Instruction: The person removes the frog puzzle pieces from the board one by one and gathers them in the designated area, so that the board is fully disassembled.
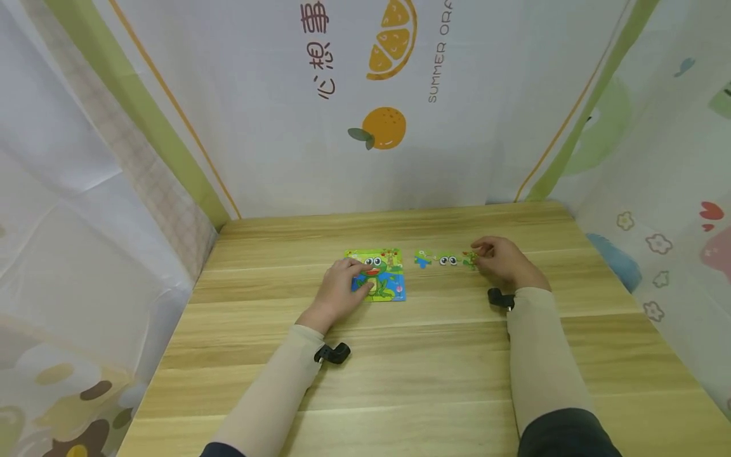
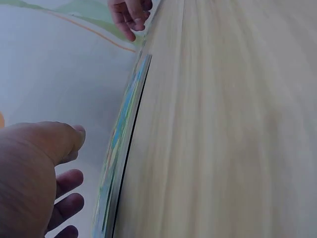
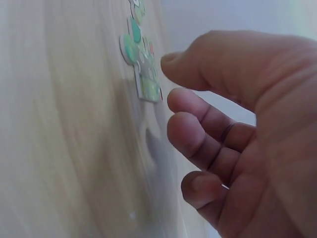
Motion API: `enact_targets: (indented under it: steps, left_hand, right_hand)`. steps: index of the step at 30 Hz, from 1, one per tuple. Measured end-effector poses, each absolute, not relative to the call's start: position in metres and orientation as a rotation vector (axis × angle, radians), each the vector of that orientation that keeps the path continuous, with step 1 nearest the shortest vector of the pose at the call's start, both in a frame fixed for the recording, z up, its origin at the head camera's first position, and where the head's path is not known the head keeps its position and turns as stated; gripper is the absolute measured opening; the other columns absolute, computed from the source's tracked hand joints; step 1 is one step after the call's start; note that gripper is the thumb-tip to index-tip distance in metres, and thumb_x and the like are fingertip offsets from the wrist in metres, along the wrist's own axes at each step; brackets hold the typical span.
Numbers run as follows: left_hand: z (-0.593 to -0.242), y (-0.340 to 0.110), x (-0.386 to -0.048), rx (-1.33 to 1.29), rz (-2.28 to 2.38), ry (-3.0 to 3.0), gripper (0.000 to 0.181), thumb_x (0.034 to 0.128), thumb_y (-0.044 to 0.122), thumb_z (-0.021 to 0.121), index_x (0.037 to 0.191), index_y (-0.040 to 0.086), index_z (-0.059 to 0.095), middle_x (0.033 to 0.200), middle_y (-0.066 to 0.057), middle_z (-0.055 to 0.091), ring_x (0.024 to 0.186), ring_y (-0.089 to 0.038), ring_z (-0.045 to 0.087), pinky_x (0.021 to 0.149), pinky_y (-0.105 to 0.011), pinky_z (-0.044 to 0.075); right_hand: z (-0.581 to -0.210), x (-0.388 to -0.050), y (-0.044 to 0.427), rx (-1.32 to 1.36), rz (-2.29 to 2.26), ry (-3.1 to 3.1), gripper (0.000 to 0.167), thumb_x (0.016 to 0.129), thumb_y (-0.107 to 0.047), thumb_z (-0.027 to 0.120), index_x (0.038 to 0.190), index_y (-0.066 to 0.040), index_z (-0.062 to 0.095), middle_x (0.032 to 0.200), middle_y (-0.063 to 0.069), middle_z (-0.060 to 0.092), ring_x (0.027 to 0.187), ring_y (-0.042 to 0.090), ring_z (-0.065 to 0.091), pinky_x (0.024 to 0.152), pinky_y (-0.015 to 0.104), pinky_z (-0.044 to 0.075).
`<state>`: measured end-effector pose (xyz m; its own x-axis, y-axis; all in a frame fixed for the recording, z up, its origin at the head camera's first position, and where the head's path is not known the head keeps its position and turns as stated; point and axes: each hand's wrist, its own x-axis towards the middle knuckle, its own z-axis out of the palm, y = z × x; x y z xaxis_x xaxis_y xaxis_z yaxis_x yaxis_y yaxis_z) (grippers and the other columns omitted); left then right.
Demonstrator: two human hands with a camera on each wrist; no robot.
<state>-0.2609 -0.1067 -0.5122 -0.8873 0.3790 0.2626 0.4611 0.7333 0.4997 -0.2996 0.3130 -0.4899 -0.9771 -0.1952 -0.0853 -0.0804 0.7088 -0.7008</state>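
A square frog picture puzzle (image 1: pixel 394 292) lies flat on the table, left of centre. My left hand (image 1: pixel 337 289) is over its left side, covering part of the picture. In the left wrist view the fingers bend loosely beside the puzzle (image 2: pixel 121 134), gripping nothing. To the right lie three loose puzzle pieces in a row: a green and blue piece (image 1: pixel 422 261), a piece with two eyes (image 1: pixel 448 260) and a green piece (image 1: pixel 469 259). My right hand (image 1: pixel 507 259) is at the green piece (image 3: pixel 147 74), thumb and fingertips slightly apart from it, holding nothing.
The wooden table (image 1: pixel 422 374) extends around the puzzle and pieces. A white curtain with orange prints (image 1: pixel 445 171) hangs behind its far edge, and patterned cloths stand at left and right. Each wrist carries a small black camera (image 1: pixel 337 353).
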Motion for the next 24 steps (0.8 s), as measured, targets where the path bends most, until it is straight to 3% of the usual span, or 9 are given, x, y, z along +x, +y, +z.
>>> enact_targets:
  steps: [9,12,17,24]
  left_hand:
    - [-0.516,-0.134,-0.257,-0.638,-0.923,-2.813,0.045,0.0982,0.036,0.075,0.139,0.018,0.068,0.144,-0.004,0.057,0.136,-0.031,0.05,0.115,-0.053,0.043]
    - [-0.518,-0.141,-0.256,-0.637,-0.913,-2.819,0.045,0.098,0.035,0.076,0.138,0.016,0.068,0.149,-0.007,0.055,0.139,-0.033,0.049,0.118,-0.055,0.041]
    - [-0.52,-0.148,-0.253,-0.633,-0.938,-2.832,0.044,0.0973,0.034,0.077,0.134,0.011,0.068,0.152,-0.008,0.054,0.142,-0.034,0.048,0.119,-0.054,0.04]
    - [-0.525,-0.153,-0.251,-0.589,-1.019,-2.828,0.05,0.097,0.031,0.077,0.138,0.006,0.064,0.154,-0.007,0.053,0.146,-0.032,0.045,0.123,-0.051,0.035]
  right_hand:
    - [-0.491,-0.304,0.299,-0.295,-1.13,2.799,0.035,0.104,-0.011,0.059,0.138,-0.001,0.062,0.116,0.016,0.063,0.103,0.03,0.059,0.088,0.044,0.052]
    - [-0.49,-0.306,0.292,-0.291,-1.142,2.814,0.033,0.105,-0.012,0.062,0.136,-0.002,0.064,0.112,0.015,0.064,0.097,0.028,0.059,0.082,0.041,0.053]
    - [-0.482,-0.307,0.272,-0.31,-1.124,2.861,0.031,0.103,-0.013,0.066,0.132,-0.002,0.066,0.107,0.013,0.064,0.086,0.026,0.057,0.072,0.038,0.051]
    - [-0.475,-0.307,0.238,-0.432,-1.089,2.845,0.032,0.103,-0.016,0.066,0.133,-0.004,0.068,0.109,0.009,0.065,0.086,0.026,0.058,0.072,0.04,0.052]
